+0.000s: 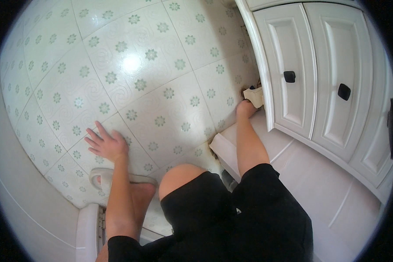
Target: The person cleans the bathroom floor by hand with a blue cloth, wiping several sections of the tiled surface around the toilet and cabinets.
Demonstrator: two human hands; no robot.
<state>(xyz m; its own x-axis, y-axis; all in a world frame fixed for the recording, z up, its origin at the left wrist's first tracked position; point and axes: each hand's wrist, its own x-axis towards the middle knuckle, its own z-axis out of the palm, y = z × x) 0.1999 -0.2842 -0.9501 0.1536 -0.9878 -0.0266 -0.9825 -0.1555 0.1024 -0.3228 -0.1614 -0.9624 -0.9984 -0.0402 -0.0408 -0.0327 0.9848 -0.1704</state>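
Observation:
My left hand (108, 143) is stretched over the tiled floor (159, 94) with its fingers spread and nothing in it. Whether the palm rests on the tiles, I cannot tell. My right hand (245, 108) reaches to the bottom of the white cabinet (288, 56), at the floor's right edge. Against it is a cream-coloured, box-like piece (254, 96), partly tucked under the cabinet's side. The fingers of this hand are hidden, so its grip on the piece does not show. Some dark matter lies just beyond the piece.
Two black knobs (289, 77) stick out from the cabinet doors. A low white ledge (225, 150) runs beside my right forearm. My foot, in a pale slipper (101, 179), stands below my left hand. A pale wall (26, 187) curves along the left, near a white door frame (87, 227).

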